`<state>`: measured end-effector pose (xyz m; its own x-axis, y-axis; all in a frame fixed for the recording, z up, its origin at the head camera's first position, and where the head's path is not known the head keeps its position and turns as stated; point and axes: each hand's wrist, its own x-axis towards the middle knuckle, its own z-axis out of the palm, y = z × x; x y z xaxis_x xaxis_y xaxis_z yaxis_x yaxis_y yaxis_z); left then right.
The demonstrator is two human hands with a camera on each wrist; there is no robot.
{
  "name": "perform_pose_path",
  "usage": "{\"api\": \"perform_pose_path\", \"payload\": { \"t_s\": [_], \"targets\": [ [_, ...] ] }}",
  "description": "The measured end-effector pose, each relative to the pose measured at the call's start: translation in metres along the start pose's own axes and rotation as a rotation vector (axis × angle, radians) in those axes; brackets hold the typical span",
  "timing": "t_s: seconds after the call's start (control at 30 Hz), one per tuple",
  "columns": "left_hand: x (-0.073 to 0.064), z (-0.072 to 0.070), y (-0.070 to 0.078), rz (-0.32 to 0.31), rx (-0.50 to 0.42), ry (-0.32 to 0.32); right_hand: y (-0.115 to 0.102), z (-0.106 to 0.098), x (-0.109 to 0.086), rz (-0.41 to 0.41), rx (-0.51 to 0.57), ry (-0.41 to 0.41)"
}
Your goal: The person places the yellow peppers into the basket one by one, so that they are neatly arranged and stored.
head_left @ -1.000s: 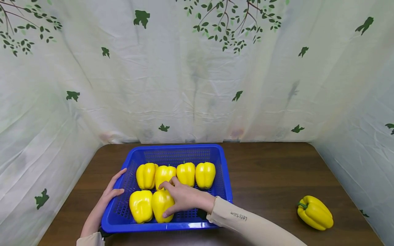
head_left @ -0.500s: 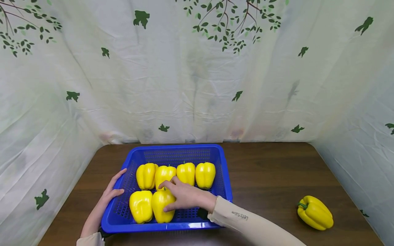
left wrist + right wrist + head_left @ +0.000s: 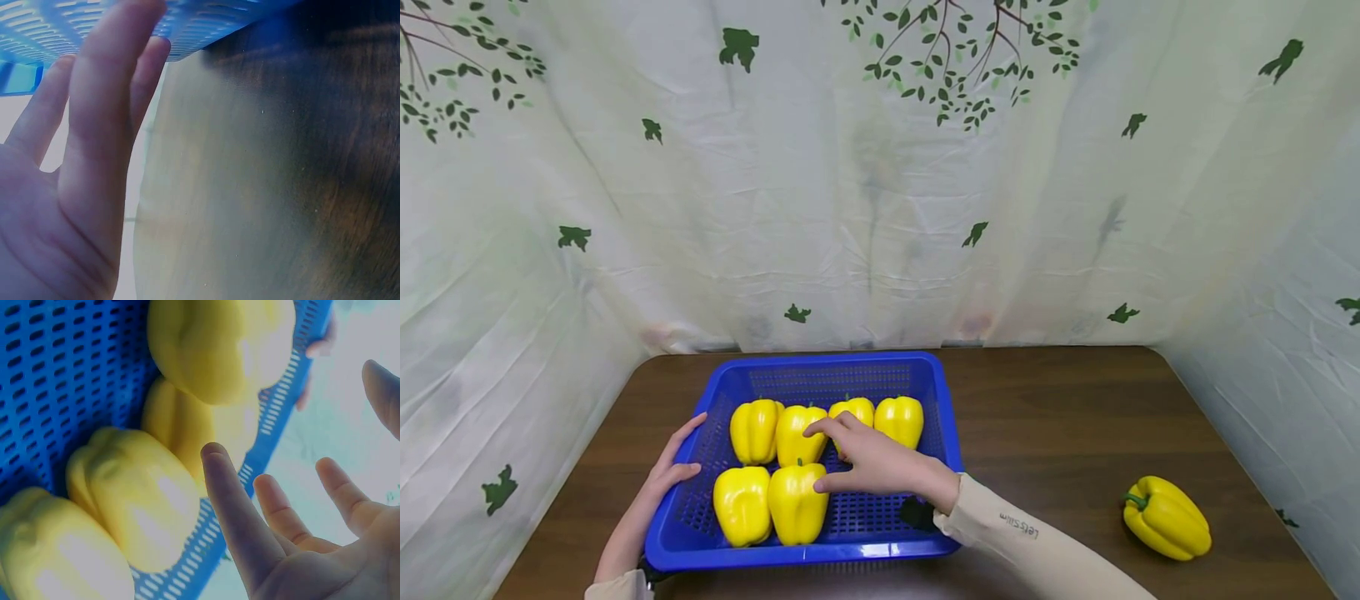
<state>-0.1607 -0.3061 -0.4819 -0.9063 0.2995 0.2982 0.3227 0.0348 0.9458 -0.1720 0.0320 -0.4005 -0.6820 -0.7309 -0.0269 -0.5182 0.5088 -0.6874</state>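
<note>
My right hand [image 3: 880, 458] hovers over the blue plastic basket [image 3: 808, 552], its fingers spread and holding nothing. The thumb tip overlaps the edge of a yellow bell pepper [image 3: 796, 508] that stands upright in the front row. Beside it on the left is another bell pepper [image 3: 742, 507]. Several more, including a bell pepper [image 3: 754, 432] at the left end, form the back row, partly hidden by my right hand. In the right wrist view the fingers [image 3: 234, 509] are apart from one another. My left hand [image 3: 670, 467] rests against the basket's left side, with straight fingers [image 3: 100, 106] reaching its slotted wall.
One more yellow bell pepper [image 3: 1167, 518] lies on its side at the right of the brown wooden table [image 3: 1045, 417]. A pale curtain [image 3: 880, 208] with leaf prints hangs behind the table and along both sides.
My right hand has let go of the front-row bell pepper and drawn back up and to the right, its fingers now off it. My left hand stays at the basket's side.
</note>
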Motion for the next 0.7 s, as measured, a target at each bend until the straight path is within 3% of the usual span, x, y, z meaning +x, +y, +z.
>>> {"api": "perform_pose_path", "payload": {
  "t_s": [0.2, 0.7],
  "targets": [
    [-0.001, 0.001, 0.000, -0.005, -0.007, 0.007, 0.002, -0.012, -0.014, -0.037, 0.066, 0.043],
    [0.000, -0.001, -0.001, 0.020, -0.001, -0.015, 0.013, -0.032, -0.045, -0.036, 0.253, 0.163]
  ]
}}
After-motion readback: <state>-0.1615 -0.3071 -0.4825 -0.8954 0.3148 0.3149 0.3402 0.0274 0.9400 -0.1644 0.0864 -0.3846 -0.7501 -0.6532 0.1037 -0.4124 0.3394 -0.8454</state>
